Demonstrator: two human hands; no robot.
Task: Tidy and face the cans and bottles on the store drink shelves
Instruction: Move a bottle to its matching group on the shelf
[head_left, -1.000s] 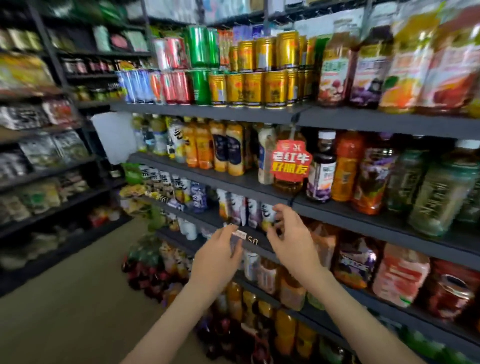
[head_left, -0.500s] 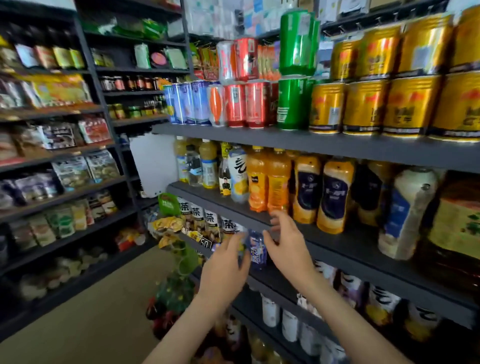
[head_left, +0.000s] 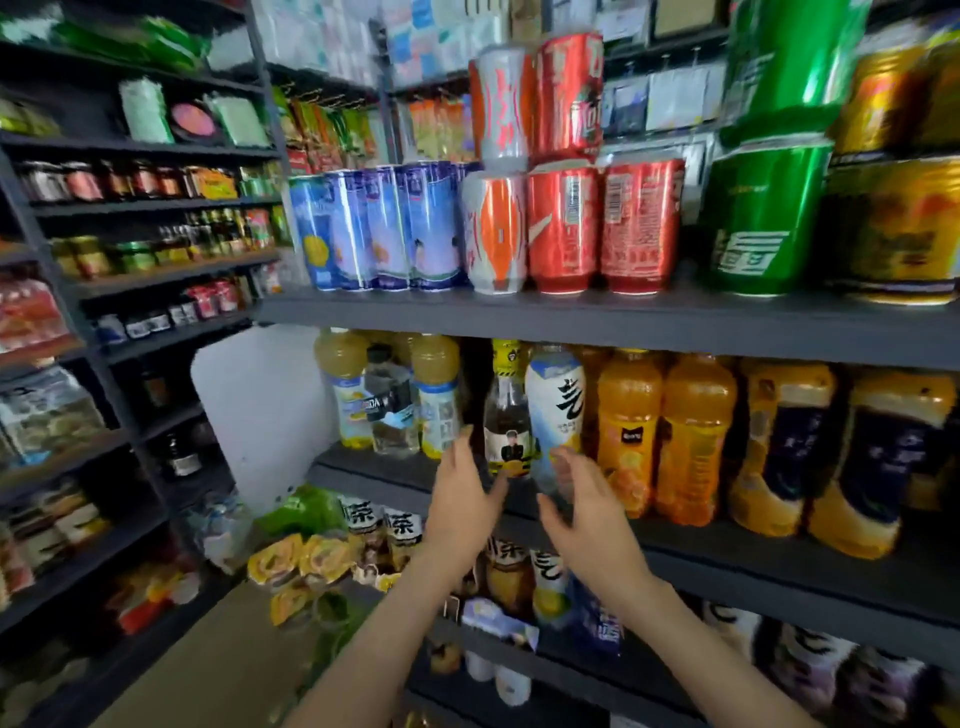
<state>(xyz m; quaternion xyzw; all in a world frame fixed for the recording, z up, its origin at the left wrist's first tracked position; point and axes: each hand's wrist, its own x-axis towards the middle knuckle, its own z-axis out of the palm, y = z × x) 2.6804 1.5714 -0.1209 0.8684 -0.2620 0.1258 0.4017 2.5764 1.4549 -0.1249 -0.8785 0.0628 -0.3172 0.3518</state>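
Fingers (head_left: 464, 441) on both hands are spread and loose, holding nothing. My left hand (head_left: 462, 504) is just left of the white bottle (head_left: 553, 410) on the middle shelf (head_left: 727, 551), and my right hand (head_left: 587, 519) is before its base; whether it touches, I cannot tell. A small yellow-capped bottle (head_left: 506, 431) stands tight against the white bottle's left. A hasty grab could topple that neighbour or drag the white bottle off the edge.

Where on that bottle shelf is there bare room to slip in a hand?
A dark gap opens between the pale yellow bottle and the small yellow-capped bottle, just above the left hand. The shelf's front strip is bare there too. The orange bottles and the cans above stand packed.
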